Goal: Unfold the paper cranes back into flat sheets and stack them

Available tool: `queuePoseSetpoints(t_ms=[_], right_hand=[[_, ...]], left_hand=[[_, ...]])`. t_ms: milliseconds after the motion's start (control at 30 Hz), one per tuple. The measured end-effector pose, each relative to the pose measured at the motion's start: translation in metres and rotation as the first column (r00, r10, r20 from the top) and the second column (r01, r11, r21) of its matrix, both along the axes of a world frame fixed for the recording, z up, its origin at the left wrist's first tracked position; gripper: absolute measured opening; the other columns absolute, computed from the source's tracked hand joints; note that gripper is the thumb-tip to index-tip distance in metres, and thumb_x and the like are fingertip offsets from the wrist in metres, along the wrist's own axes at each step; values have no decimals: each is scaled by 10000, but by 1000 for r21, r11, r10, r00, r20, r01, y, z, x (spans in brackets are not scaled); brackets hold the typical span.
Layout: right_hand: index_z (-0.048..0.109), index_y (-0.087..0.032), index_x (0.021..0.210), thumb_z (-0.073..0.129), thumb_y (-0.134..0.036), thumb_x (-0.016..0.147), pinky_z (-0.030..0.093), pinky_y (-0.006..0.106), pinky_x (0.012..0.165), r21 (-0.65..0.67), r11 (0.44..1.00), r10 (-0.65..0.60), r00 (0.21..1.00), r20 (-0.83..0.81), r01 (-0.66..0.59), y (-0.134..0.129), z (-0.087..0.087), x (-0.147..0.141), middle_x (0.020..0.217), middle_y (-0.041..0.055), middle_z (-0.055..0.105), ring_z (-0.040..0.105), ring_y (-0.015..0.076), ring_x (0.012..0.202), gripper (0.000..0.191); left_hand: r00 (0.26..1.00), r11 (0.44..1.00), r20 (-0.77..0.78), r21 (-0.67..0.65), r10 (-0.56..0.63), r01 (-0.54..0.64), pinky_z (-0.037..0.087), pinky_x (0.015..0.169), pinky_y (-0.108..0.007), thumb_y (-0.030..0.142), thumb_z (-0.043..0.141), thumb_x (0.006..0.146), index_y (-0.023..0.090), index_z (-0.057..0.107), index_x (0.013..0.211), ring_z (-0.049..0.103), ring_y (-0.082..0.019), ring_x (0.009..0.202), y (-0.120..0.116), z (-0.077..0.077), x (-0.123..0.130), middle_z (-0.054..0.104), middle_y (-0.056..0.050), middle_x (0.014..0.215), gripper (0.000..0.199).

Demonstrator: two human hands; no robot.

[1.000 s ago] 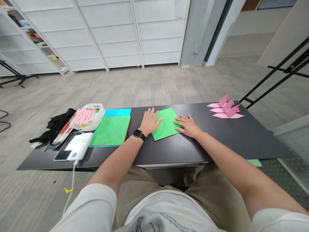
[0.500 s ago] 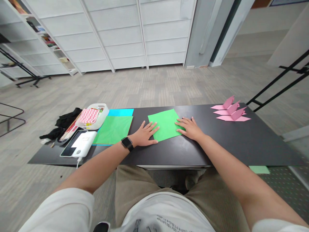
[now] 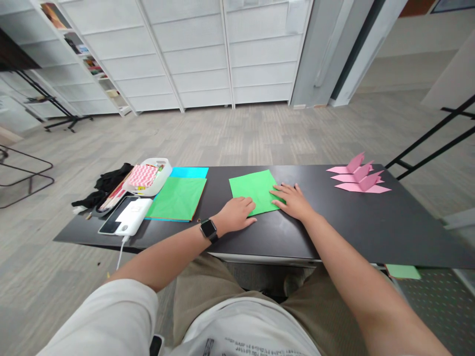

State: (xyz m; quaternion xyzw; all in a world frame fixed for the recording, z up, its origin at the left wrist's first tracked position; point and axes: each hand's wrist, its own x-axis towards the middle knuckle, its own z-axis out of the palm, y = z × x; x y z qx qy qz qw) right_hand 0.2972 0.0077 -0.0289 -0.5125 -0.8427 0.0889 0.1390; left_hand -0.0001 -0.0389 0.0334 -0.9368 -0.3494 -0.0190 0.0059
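A green square sheet of paper [image 3: 256, 189] lies flat and slightly turned on the dark table. On its lower left corner rests my left hand [image 3: 236, 214], wearing a watch on the wrist; its fingers are bent close together, and whether they pinch the paper is hidden. My right hand [image 3: 293, 200] lies on the sheet's right edge with fingers spread, holding nothing. To the left is a stack of green sheets [image 3: 178, 198] with a blue sheet [image 3: 190, 172] showing behind it. Several pink folded paper figures [image 3: 361, 187] stand in a row at the right.
On the black table [image 3: 401, 227], the left end holds a white basket [image 3: 163, 180] with a pink patterned item, a white device [image 3: 135, 216] with a cable, a phone and black cloth [image 3: 115, 179]. A light green piece [image 3: 403, 271] shows below the table's front edge.
My left hand has moved slightly right and its spread fingers have drawn together and bent. My right hand stays on the sheet. The camera view has shifted a little.
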Motion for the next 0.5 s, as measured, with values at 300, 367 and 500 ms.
queuePoseSetpoints(t_ms=[300,367,500], right_hand=[[671,-396,1459,484,-557,1065,139,783,1283,-36,999,-22,975,-220,14,6,-5,4,1593,32,610,455,380,1557,464],[674,-376,1452,500,-609,1045,168,732,1305,-38,999,-51,915,-401,40,8,-8,9,1576,53,627,480,368,1539,501],[628,-346,1454,453,-710,1022,359,574,1279,-114,981,-184,559,-808,157,14,-15,22,1550,78,639,558,296,1473,592]], left_hand=[[996,993,-80,105,-45,53,526,876,-394,304,392,1111,183,672,1041,659,-233,938,4,-20,-5,681,-105,1067,313],[998,991,-64,129,-30,38,520,876,-393,289,417,1103,180,674,1016,657,-235,942,3,-19,-5,686,-103,1054,292],[994,981,93,175,64,-80,511,879,-387,291,425,1102,178,676,990,647,-236,941,8,2,-8,695,-112,1023,297]])
